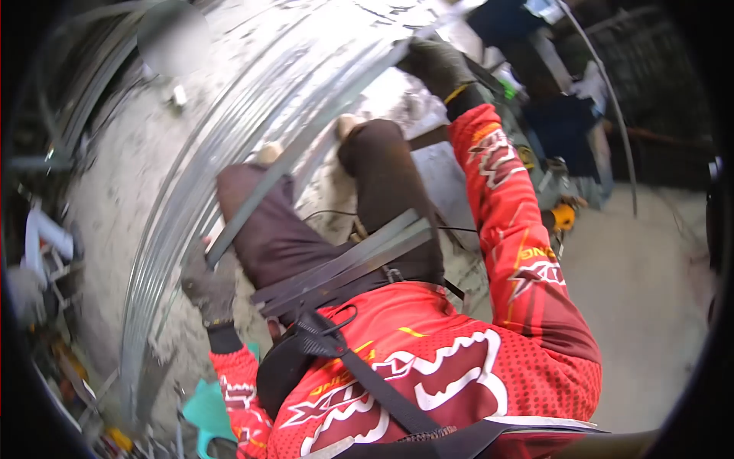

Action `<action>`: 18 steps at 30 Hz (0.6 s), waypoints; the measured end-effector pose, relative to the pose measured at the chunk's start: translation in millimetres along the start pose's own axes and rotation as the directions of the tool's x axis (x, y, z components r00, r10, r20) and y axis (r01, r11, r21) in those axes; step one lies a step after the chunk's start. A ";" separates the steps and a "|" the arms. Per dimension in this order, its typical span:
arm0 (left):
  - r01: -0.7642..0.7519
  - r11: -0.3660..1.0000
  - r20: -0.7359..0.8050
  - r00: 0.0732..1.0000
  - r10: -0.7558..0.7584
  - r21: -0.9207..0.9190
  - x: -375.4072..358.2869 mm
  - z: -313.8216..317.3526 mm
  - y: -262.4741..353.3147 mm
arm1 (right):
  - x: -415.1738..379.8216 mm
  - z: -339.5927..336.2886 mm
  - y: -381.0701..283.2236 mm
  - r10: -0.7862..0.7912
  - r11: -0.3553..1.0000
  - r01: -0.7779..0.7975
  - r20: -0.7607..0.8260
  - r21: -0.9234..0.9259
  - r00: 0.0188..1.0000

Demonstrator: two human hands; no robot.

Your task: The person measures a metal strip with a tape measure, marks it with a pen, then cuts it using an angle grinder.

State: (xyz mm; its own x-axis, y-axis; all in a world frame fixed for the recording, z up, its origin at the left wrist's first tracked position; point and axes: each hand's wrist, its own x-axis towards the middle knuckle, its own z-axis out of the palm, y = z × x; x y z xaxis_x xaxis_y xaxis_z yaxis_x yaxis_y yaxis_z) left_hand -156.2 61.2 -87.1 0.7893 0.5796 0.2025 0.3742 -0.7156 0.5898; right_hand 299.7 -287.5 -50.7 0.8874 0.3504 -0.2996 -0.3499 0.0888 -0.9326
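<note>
My left hand (210,288), in a dark glove, is closed around the near end of a long flat metal strip (289,155). Higher up at the right, my gloved right hand (437,66) grips the same strip near its far end. The strip runs slantwise across my knees. Beneath and beside it, many thin shiny strips (177,180) lie in a curved-looking bundle on the floor, passing close to my left hand. Several short flat metal pieces (352,264) rest across my lap. The fingers of both hands are partly hidden.
A teal plastic object (209,417) sits at the lower left. At the right are a yellow-and-black tool (563,217), dark cloth (562,126) and a thin hanging cable (612,84). More long bars (95,96) lie at the upper left.
</note>
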 end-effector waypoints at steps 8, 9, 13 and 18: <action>0.061 0.989 0.187 0.982 -0.035 -0.136 27.6 5.4 36.8 | -158.5 -16.4 12.4 -0.141 0.848 0.054 -0.127 -0.527 0.982; 0.074 0.990 0.209 0.977 -0.047 -0.124 34.4 5.0 41.3 | -168.1 -20.1 25.3 -0.124 0.845 0.037 -0.128 -0.534 0.984; 0.036 0.995 0.166 0.986 -0.021 -0.089 25.9 2.8 26.0 | -191.3 -9.3 73.0 -0.086 0.913 0.067 -0.030 -0.402 0.996; 0.006 0.991 0.164 0.986 0.016 -0.133 38.5 12.3 38.4 | -213.6 2.7 81.3 0.023 0.885 -0.035 -0.032 -0.464 0.999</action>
State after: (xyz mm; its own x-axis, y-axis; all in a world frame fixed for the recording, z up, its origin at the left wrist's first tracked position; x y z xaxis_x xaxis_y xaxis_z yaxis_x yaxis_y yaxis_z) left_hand -105.4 51.2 -66.3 0.8646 0.4959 0.0811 0.3105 -0.6541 0.6898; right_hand 80.9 -352.6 -62.0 0.8884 0.3222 -0.3269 -0.2013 -0.3666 -0.9083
